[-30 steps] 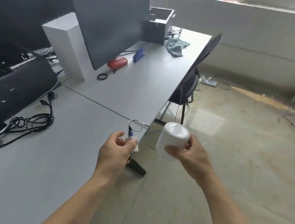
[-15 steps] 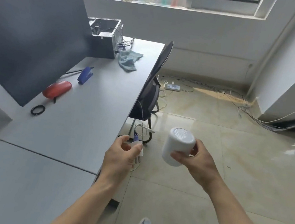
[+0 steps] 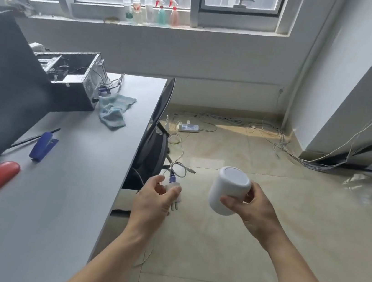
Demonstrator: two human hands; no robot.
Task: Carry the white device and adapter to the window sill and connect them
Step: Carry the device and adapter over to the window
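Presently both hands are held out over the tiled floor [image 3: 262,235], just right of the grey surface [image 3: 66,184]. Right hand [image 3: 250,212] is closed round the white device [image 3: 228,191], a cylinder tilted with its flat end up. Left hand [image 3: 157,196] is closed on the adapter [image 3: 174,190], prongs pointing down, its short cable [image 3: 180,167] looping above. Device and adapter are near, not touching. Window sill [image 3: 219,32], carrying bottles [image 3: 151,9], lies well ahead.
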